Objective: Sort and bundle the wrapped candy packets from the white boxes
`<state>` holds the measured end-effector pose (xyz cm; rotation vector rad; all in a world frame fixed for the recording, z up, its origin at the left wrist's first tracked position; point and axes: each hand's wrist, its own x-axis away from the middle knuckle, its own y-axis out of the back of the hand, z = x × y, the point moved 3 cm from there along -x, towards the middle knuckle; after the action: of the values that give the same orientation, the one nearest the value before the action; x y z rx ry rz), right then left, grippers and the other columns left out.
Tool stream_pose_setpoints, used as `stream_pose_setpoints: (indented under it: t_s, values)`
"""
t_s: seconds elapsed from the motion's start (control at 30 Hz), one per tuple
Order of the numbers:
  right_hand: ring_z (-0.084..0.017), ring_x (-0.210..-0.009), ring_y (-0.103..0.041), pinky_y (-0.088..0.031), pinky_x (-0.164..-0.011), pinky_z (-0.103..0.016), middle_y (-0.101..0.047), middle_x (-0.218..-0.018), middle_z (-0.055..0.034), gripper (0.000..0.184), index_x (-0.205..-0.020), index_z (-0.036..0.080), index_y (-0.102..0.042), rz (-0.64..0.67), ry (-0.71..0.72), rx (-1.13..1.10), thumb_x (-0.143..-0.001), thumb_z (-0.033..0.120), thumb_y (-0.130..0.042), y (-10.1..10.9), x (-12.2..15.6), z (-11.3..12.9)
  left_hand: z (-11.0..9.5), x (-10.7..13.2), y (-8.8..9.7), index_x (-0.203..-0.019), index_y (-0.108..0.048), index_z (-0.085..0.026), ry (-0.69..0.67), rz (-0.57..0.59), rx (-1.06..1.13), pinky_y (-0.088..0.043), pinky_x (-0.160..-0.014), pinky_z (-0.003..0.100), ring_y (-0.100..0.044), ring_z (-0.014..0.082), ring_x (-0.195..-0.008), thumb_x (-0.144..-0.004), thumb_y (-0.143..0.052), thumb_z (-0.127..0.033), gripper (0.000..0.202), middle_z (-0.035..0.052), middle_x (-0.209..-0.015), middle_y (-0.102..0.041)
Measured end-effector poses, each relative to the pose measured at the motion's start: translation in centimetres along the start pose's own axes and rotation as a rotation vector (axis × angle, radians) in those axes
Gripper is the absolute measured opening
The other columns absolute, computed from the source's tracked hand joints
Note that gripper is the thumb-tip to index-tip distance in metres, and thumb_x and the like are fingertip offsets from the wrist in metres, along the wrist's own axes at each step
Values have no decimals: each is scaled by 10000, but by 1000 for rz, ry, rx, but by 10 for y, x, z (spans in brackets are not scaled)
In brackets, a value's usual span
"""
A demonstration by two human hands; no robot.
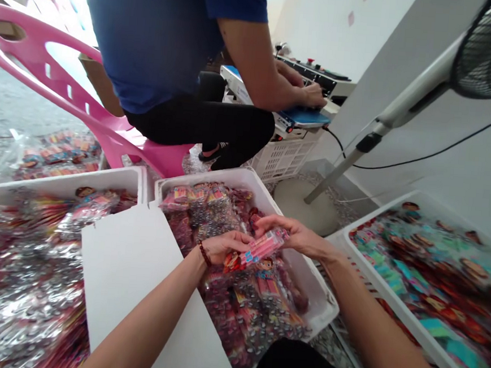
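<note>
Between my two hands is a small clear packet (pixel 261 246) with pink sticks and a colourful printed figure inside. My left hand (pixel 223 247), with a dark beaded bracelet on the wrist, pinches the packet's lower left end. My right hand (pixel 290 236) grips its upper right end. Directly below the hands stands a white bin (pixel 325 303) filled with similar shiny packets (pixel 256 315). A white board (pixel 137 260) lies across the left side of this bin, beneath my left forearm.
Another white bin (pixel 58 183) of packets stands at left, and a third bin (pixel 375 262) with turquoise and red packets at right. Ahead, a person in a blue shirt (pixel 163 41) sits on a pink chair (pixel 66 79) at a machine (pixel 305 118). A standing fan (pixel 359 142) leans into view.
</note>
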<state>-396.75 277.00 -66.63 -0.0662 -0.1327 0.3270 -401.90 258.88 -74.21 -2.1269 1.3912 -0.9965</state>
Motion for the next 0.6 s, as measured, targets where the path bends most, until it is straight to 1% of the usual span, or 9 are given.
stream_pose_setpoints:
  t_s: [0.1,0.2,0.27,0.3,0.33,0.4,0.47,0.53,0.6]
  values:
    - [-198,-827,-649,-512,-729,-283,-729,-904,-40,285,-973,181,-773,22,42,153,-698,255,-777,2,-4,10,-3,2,1,-948,-753,-122,-21,-14,-1,-522,-583,183,-650,108,-573,-612,-879,-231,375,58,-766,-729]
    - [-197,-755,-635,-503,-723,-304,-723,-805,-38,166,-818,163,-781,-24,107,204,-718,293,-756,15,-14,12,-22,2,3,-1031,-725,-148,11,-56,-136,-510,-531,222,-667,154,-572,-651,-856,-321,437,79,-780,-733]
    - [-196,-741,-627,-499,-742,-315,-720,-783,-27,175,-804,168,-778,-154,175,150,-685,296,-781,28,-26,12,-53,5,13,-1012,-713,-137,-31,-229,-268,-506,-518,262,-684,207,-605,-684,-826,-343,404,115,-798,-738]
    - [-193,-739,-622,-495,-752,-315,-717,-775,-17,187,-802,173,-776,-252,223,106,-660,292,-797,35,-34,13,-75,10,23,-945,-710,-115,-117,-406,-326,-516,-538,286,-685,223,-625,-694,-814,-321,341,135,-806,-737]
    - [-188,-738,-615,-490,-759,-311,-713,-767,-5,199,-803,179,-773,-355,276,64,-640,287,-809,40,-43,14,-99,17,32,-922,-695,-111,-214,-525,-343,-528,-586,293,-682,208,-658,-736,-774,-287,269,137,-845,-737]
    - [-177,-728,-598,-477,-757,-297,-701,-751,17,217,-808,191,-767,-523,376,4,-617,283,-815,44,-67,16,-146,38,54,-878,-648,-118,-436,-781,-360,-525,-656,270,-662,155,-663,-761,-716,-203,160,87,-802,-713]
    - [-169,-721,-587,-465,-749,-287,-692,-748,27,209,-817,198,-763,-589,438,39,-634,294,-795,35,-99,17,-179,63,75,-882,-629,-130,-545,-935,-417,-514,-686,282,-654,153,-664,-753,-696,-181,154,61,-773,-693]
    - [-168,-732,-585,-455,-756,-282,-681,-753,28,171,-832,202,-763,-612,486,188,-688,293,-748,19,-135,19,-195,88,93,-806,-661,-135,-515,-1110,-731,-502,-715,320,-650,197,-678,-708,-712,-176,118,58,-729,-688]
    - [-175,-785,-599,-454,-784,-282,-684,-805,18,149,-856,209,-761,-611,504,402,-731,240,-687,0,-171,19,-192,105,108,-756,-708,-154,-426,-1129,-995,-485,-792,341,-657,250,-765,-646,-758,-175,123,60,-711,-698]
